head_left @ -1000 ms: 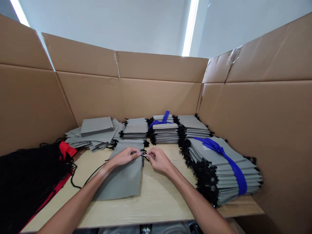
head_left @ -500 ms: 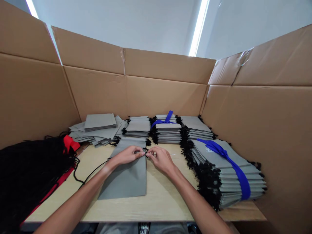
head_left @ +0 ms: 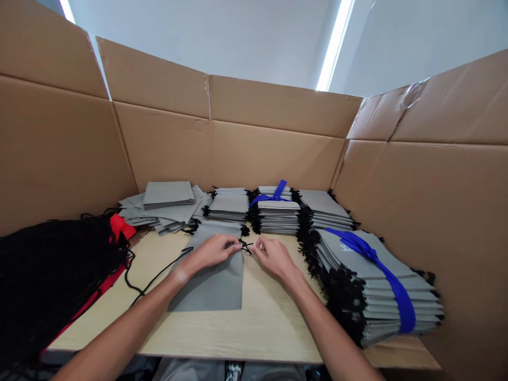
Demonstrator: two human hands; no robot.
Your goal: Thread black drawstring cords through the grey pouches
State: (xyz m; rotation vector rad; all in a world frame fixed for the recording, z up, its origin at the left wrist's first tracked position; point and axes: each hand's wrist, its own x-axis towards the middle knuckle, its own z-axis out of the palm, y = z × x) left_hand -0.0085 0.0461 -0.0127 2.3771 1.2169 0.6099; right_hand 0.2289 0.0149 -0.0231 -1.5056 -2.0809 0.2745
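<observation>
The grey fabric pouch [head_left: 214,286] lies flat on the table [head_left: 273,323], straight in front of the person, its upper part beneath the left hand [head_left: 216,250]. It is probably light, thin and floppy, apt to fold or slide rather than break, so a pinch at the side edge beside the cord seems the best hold, with a palm keeping the cloth flat. Short black cord ends [head_left: 246,246] stick out past its right edge; these look soft and narrow, calling for fingertips rather than a fist.

The left thumb and forefinger meet in a close grip where the cord leaves the edge, and appear to pinch it there, the forearm slanting across the cloth. The right hand [head_left: 273,255] comes in from the other side, fingers curled, thumb and forefinger nearly together at the cord tips; whether that grip has hold of them I cannot tell.

A longer black cord [head_left: 164,270] trails left towards a heap of black cords [head_left: 51,280] with a red band [head_left: 121,227]. Loose grey pieces [head_left: 170,201] lie behind, tufted stacks stand beyond, and a large bundle [head_left: 383,296] tied with blue ribbon [head_left: 405,307] sits at right, inside cardboard walls [head_left: 273,148]
</observation>
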